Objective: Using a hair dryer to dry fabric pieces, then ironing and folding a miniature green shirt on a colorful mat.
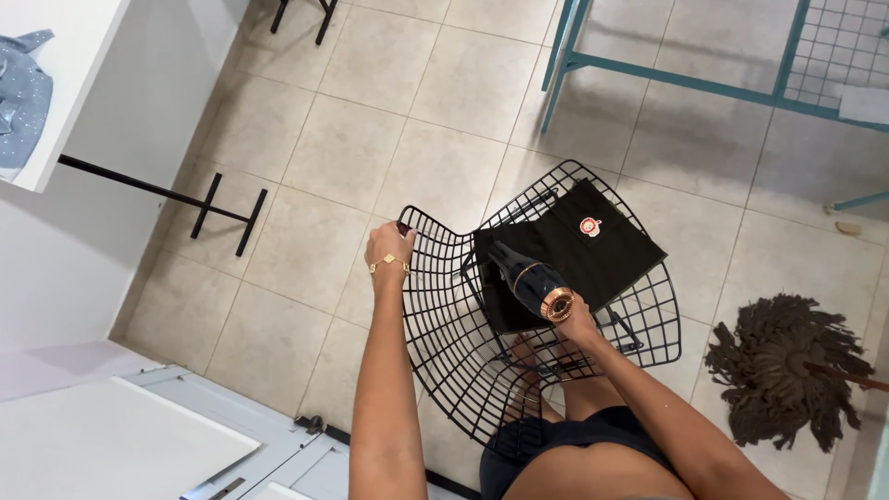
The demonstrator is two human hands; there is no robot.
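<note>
Left hand point(388, 256) gripping the top rim of a black wire chair point(444, 333), fingers closed over the wire. Right hand point(578, 321) clasping a black hair dryer point(530, 281) (copper-coloured rear end facing the camera), nozzle aiming at a black cloth point(574, 245) lying on the chair seat. Brown mop point(782, 366) lying on the tiled floor point(370, 139) nearby

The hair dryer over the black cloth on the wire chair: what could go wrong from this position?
1. The hair dryer points close at the black cloth; if it is running, heat might scorch one spot.
2. The cloth lies loose on the open wire chair; air could push it off onto the floor.
3. The left hand only grips the chair's rim, and the right hand holds the dryer near its back end, so the hold may slip.
</note>
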